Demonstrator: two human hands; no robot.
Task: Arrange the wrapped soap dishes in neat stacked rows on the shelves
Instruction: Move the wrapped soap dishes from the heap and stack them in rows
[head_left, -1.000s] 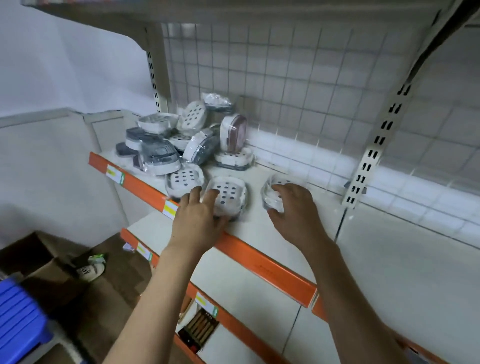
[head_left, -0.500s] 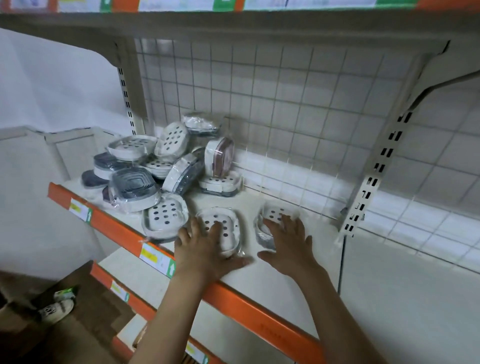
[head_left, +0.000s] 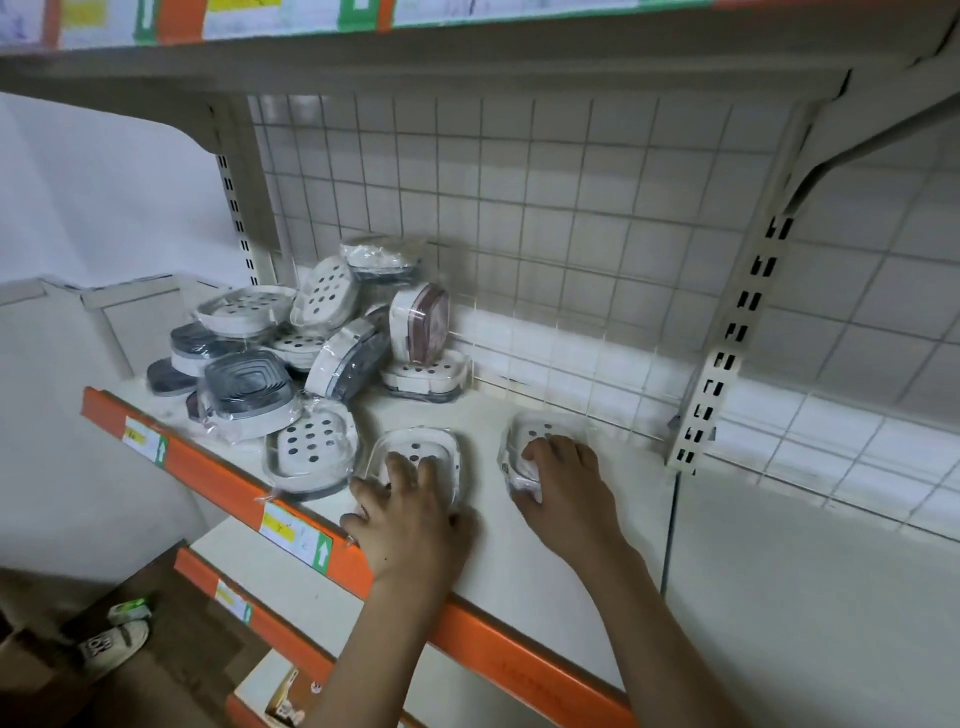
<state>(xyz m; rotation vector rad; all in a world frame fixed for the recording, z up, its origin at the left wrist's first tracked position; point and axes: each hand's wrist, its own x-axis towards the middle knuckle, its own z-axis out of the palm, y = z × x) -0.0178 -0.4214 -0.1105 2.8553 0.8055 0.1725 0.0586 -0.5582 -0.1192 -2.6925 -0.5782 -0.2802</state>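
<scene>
Resting on two wrapped soap dishes at the front of the shelf (head_left: 545, 545), both hands work side by side. L hand (head_left: 410, 525) lies over the near edge of the middle dish (head_left: 418, 449), fingers (head_left: 400, 470) spread fairly straight across its top, thumb down by the orange shelf edge (head_left: 218, 467); it presses, not clamps. R hand (head_left: 566, 488) covers the right dish (head_left: 540, 434), fingers curled over it and thumb round its near-left side, so it grips that one. The two dishes sit apart w/ bare shelf between.

Each dish: white, rounded-rectangle, flat perforated top w/ dark round drain holes, darker base rim, sealed in clear crinkly plastic that catches the light. A third dish (head_left: 311, 447) of the same kind lies flat just left of the middle one, touching or nearly so, its wrap hanging over the front lip.

Behind and left, a loose pile (head_left: 311, 338) of more wrapped dishes: some flat, some tilted, some upside down showing dark grey stepped bases, one standing on edge (head_left: 421, 322) w/ a reddish-brown base, near the wire grid back panel (head_left: 519, 208). No neat rows in that heap.

Price labels (head_left: 296, 535) stick to the orange edge. Slotted upright (head_left: 727, 353) stands right of the R hand. Lower shelf (head_left: 234, 551) below; a shoe (head_left: 114, 644) shows on the floor bottom-left.
</scene>
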